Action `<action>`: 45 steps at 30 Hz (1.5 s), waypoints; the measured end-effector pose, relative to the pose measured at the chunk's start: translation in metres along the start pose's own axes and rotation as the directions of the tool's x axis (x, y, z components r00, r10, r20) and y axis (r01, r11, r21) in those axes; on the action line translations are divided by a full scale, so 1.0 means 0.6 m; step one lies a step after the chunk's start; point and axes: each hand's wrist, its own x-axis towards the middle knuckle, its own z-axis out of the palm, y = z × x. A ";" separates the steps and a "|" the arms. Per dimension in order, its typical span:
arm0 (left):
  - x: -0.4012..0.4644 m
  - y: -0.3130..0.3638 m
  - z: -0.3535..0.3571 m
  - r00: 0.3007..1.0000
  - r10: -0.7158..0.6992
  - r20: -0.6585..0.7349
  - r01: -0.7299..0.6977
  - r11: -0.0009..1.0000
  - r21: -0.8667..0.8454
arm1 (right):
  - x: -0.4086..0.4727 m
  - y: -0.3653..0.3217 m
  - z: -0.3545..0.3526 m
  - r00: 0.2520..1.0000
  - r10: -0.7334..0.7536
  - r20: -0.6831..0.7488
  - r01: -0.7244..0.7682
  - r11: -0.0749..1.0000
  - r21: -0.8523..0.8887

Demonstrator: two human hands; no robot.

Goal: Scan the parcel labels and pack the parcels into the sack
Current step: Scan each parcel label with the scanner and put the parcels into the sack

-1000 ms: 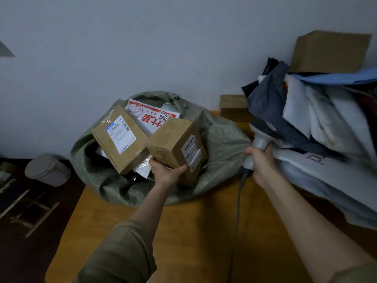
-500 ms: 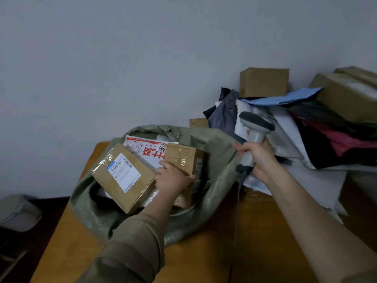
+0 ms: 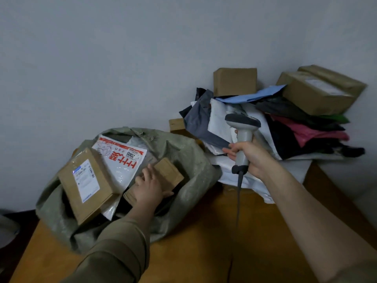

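Sack [image 3: 183, 160]: I count three parcels inside; my left hand [image 3: 150, 185] lies flat on the small box [image 3: 169, 174].
Right hand [image 3: 252, 155]: grips scanner [image 3: 243, 131].
Pile [image 3: 285, 123]: crowds the counter [image 3: 204, 252] beside the sack.

Grey-green sack [image 3: 189, 160], brown boxes [image 3: 234, 81], red-on-white printed mailer [image 3: 122, 160], pink bag [image 3: 310, 133], orange-brown table [image 3: 204, 252].

white mailer [image 3: 122, 160], red characters, "2005"
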 end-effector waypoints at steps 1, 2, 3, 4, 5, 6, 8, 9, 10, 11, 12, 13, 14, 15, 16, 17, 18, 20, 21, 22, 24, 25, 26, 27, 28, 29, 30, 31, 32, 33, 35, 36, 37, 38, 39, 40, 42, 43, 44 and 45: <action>0.004 0.002 -0.007 0.999 0.044 -0.020 -0.045 0.997 -0.059 | 0.001 -0.003 -0.006 1.000 0.007 -0.011 -0.007 1.000 0.004; 0.009 0.008 -0.016 0.996 0.078 -0.040 -0.082 0.991 -0.107 | 0.001 -0.006 -0.012 1.000 0.010 -0.025 -0.009 1.000 0.016; 0.013 0.017 -0.022 0.994 0.104 -0.043 -0.109 0.984 -0.138 | 0.001 -0.009 -0.016 0.999 0.007 -0.039 -0.005 0.999 0.033; 0.015 0.028 -0.027 0.991 0.126 -0.041 -0.131 0.978 -0.163 | -0.001 -0.012 -0.018 0.999 0.000 -0.047 0.002 0.999 0.048; 0.015 0.037 -0.029 0.989 0.143 -0.046 -0.149 0.971 -0.185 | -0.002 -0.015 -0.022 0.999 -0.006 -0.053 0.009 0.998 0.063; 0.014 0.047 -0.029 0.985 0.157 -0.069 -0.168 0.965 -0.203 | -0.004 -0.020 -0.025 0.998 -0.013 -0.058 0.017 0.997 0.071; 0.010 0.063 -0.029 0.977 0.159 -0.140 -0.188 0.954 -0.232 | -0.005 -0.031 -0.035 0.997 -0.020 -0.074 0.026 0.997 0.078; 0.010 0.072 -0.031 0.975 0.146 -0.165 -0.184 0.951 -0.249 | -0.005 -0.036 -0.042 0.996 -0.025 -0.083 0.032 0.996 0.080; 0.010 0.081 -0.034 0.973 0.139 -0.183 -0.185 0.946 -0.267 | -0.003 -0.041 -0.051 0.995 -0.030 -0.099 0.039 0.996 0.083; 0.011 0.093 -0.039 0.969 0.146 -0.198 -0.199 0.938 -0.283 | -0.002 -0.046 -0.063 0.992 -0.037 -0.123 0.048 0.995 0.086; 0.012 0.107 -0.046 0.962 0.165 -0.216 -0.225 0.929 -0.295 | -0.003 -0.052 -0.075 0.988 -0.047 -0.150 0.060 0.994 0.086; 0.014 0.123 -0.054 0.952 0.191 -0.240 -0.260 0.916 -0.306 | -0.004 -0.058 -0.088 0.982 -0.054 -0.179 0.070 0.994 0.086; 0.017 0.141 -0.063 0.938 0.221 -0.269 -0.302 0.900 -0.314 | -0.005 -0.065 -0.100 0.978 -0.060 -0.202 0.079 0.993 0.087; 0.020 0.161 -0.071 0.919 0.256 -0.301 -0.351 0.879 -0.323 | -0.006 -0.071 -0.113 0.973 -0.066 -0.223 0.089 0.992 0.094; 0.023 0.183 -0.078 0.898 0.291 -0.329 -0.399 0.855 -0.333 | -0.007 -0.078 -0.126 0.967 -0.073 -0.243 0.101 0.989 0.106; 0.026 0.205 -0.085 0.879 0.326 -0.348 -0.443 0.830 -0.340 | -0.008 -0.086 -0.137 0.961 -0.083 -0.264 0.119 0.985 0.124; 0.028 0.229 -0.091 0.861 0.359 -0.361 -0.480 0.809 -0.339 | -0.008 -0.094 -0.149 0.952 -0.096 -0.291 0.143 0.979 0.144; 0.028 0.274 -0.102 0.824 0.417 -0.385 -0.542 0.777 -0.319 | -0.003 -0.109 -0.174 0.930 -0.135 -0.341 0.198 0.967 0.159; 0.025 0.296 -0.107 0.803 0.443 -0.399 -0.572 0.761 -0.306 | 0.001 -0.117 -0.188 0.920 -0.153 -0.360 0.224 0.961 0.164; 0.024 0.316 -0.111 0.781 0.469 -0.412 -0.600 0.746 -0.288 | 0.007 -0.125 -0.201 0.912 -0.166 -0.375 0.247 0.953 0.178; 0.023 0.355 -0.124 0.738 0.516 -0.434 -0.648 0.720 -0.247 | 0.022 -0.147 -0.226 0.898 -0.166 -0.407 0.280 0.930 0.239; 0.024 0.376 -0.133 0.717 0.535 -0.447 -0.671 0.705 -0.231 | 0.030 -0.160 -0.238 0.893 -0.162 -0.421 0.293 0.917 0.269; 0.025 0.399 -0.142 0.696 0.552 -0.460 -0.691 0.688 -0.221 | 0.039 -0.173 -0.251 0.889 -0.157 -0.430 0.303 0.906 0.295; 0.028 0.423 -0.152 0.677 0.560 -0.477 -0.709 0.671 -0.219 | 0.049 -0.185 -0.265 0.889 -0.156 -0.431 0.313 0.894 0.321; 0.030 0.451 -0.163 0.665 0.554 -0.501 -0.719 0.656 -0.229 | 0.060 -0.196 -0.282 0.891 -0.161 -0.425 0.322 0.883 0.342; 0.031 0.482 -0.175 0.657 0.535 -0.531 -0.725 0.642 -0.249 | 0.071 -0.208 -0.301 0.893 -0.171 -0.415 0.329 0.880 0.344; 0.031 0.517 -0.187 0.645 0.512 -0.567 -0.734 0.621 -0.274 | 0.084 -0.221 -0.324 0.893 -0.185 -0.411 0.330 0.889 0.316; 0.030 0.556 -0.199 0.627 0.489 -0.607 -0.749 0.592 -0.297 | 0.096 -0.234 -0.351 0.889 -0.202 -0.411 0.330 0.905 0.270; 0.030 0.598 -0.211 0.614 0.464 -0.638 -0.762 0.559 -0.326 | 0.110 -0.247 -0.381 0.885 -0.219 -0.410 0.330 0.918 0.221; 0.030 0.642 -0.223 0.623 0.429 -0.655 -0.760 0.529 -0.377 | 0.123 -0.259 -0.413 0.884 -0.231 -0.406 0.327 0.927 0.184; 0.035 0.727 -0.244 0.722 0.329 -0.609 -0.682 0.488 -0.545 | 0.149 -0.277 -0.473 0.889 -0.226 -0.399 0.299 0.945 0.133; 0.039 0.766 -0.254 0.804 0.280 -0.525 -0.591 0.475 -0.652 | 0.161 -0.284 -0.499 0.893 -0.216 -0.395 0.281 0.953 0.114; 0.044 0.800 -0.262 0.891 0.227 -0.392 -0.453 0.452 -0.768 | 0.172 -0.288 -0.520 0.898 -0.206 -0.388 0.265 0.959 0.104; 0.051 0.829 -0.268 0.960 0.177 -0.218 -0.273 0.398 -0.876 | 0.183 -0.292 -0.537 0.906 -0.199 -0.375 0.252 0.963 0.097; 0.059 0.852 -0.271 0.989 0.146 -0.038 -0.083 0.315 -0.946 | 0.193 -0.293 -0.552 0.914 -0.191 -0.357 0.237 0.967 0.091; 0.072 0.869 -0.272 0.985 0.134 0.106 0.073 0.232 -0.970 | 0.202 -0.294 -0.562 0.925 -0.177 -0.337 0.219 0.971 0.091; 0.100 0.889 -0.267 0.957 0.141 0.254 0.234 0.141 -0.962 | 0.218 -0.291 -0.579 0.950 -0.141 -0.279 0.175 0.979 0.102; 0.114 0.894 -0.264 0.944 0.161 0.288 0.270 0.124 -0.955 | 0.224 -0.287 -0.585 0.962 -0.135 -0.239 0.164 0.981 0.106; 0.125 0.897 -0.260 0.933 0.184 0.310 0.293 0.115 -0.949 | 0.230 -0.282 -0.589 0.970 -0.136 -0.203 0.160 0.982 0.105; 0.133 0.901 -0.257 0.921 0.211 0.327 0.312 0.101 -0.945 | 0.236 -0.277 -0.592 0.974 -0.142 -0.175 0.161 0.982 0.098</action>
